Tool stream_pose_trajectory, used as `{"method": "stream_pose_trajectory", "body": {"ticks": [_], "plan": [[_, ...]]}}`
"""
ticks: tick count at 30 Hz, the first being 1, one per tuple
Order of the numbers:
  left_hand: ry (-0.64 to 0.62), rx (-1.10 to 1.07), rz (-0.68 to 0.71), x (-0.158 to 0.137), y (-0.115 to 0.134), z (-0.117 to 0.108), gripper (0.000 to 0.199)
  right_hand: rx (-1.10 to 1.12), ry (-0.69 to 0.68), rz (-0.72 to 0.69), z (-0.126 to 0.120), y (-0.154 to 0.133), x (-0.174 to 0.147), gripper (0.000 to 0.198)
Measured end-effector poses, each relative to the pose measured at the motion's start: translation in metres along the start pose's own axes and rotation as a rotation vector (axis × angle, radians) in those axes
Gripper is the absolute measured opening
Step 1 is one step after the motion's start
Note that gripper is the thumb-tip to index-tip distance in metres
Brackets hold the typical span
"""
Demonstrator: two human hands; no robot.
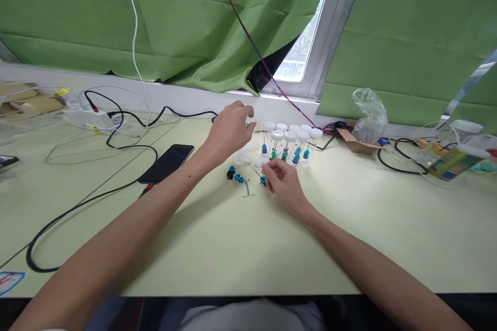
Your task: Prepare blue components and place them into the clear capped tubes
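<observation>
My right hand (285, 183) is closed in a pinch beside a small blue plastic piece (263, 181), which seems held at the fingertips along with a thin metal rod. Farther back, my left hand (232, 129) reaches above some white round discs (239, 159), thumb and forefinger apart. Behind my right hand stand several small assemblies, each with a white round cap (289, 136) on thin rods over a blue or green piece (306, 153). Loose on the table in front are a blue piece (239, 178), a black-and-blue piece (230, 174) and thin metal pins (247, 189).
A black phone (166, 163) lies left of my left forearm, near a looping black cable (89, 201). To the right are a cardboard box with a plastic bag (367, 132) and a yellow-green container (452, 162). A red-and-blue wire (248, 35) hangs before the green curtain (174, 20).
</observation>
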State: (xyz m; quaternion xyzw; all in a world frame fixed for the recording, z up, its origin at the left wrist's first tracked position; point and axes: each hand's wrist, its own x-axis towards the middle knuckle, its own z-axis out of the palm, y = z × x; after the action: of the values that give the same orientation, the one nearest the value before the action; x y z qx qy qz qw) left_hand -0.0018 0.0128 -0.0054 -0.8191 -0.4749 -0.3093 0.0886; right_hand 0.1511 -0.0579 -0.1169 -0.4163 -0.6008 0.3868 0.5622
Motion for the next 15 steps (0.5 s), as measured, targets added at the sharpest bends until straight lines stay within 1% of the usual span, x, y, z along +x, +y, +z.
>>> {"method": "stream_pose_trajectory", "body": {"ticks": [3,6,9,15], "plan": [[-0.010,-0.016,-0.030,0.004,-0.008,-0.001,0.029,0.008,-0.012,0.034,0.000,-0.002,0.000,0.032],[-0.083,-0.044,-0.054,0.005,-0.014,0.000,0.034,0.006,-0.024,0.041,-0.001,-0.004,-0.001,0.030],[-0.142,-0.059,-0.069,0.004,-0.016,0.000,0.038,-0.017,-0.031,0.022,0.000,-0.004,-0.001,0.029],[-0.160,-0.017,-0.072,0.003,-0.017,0.000,0.039,-0.140,-0.061,-0.069,0.002,0.001,-0.005,0.028]]}}
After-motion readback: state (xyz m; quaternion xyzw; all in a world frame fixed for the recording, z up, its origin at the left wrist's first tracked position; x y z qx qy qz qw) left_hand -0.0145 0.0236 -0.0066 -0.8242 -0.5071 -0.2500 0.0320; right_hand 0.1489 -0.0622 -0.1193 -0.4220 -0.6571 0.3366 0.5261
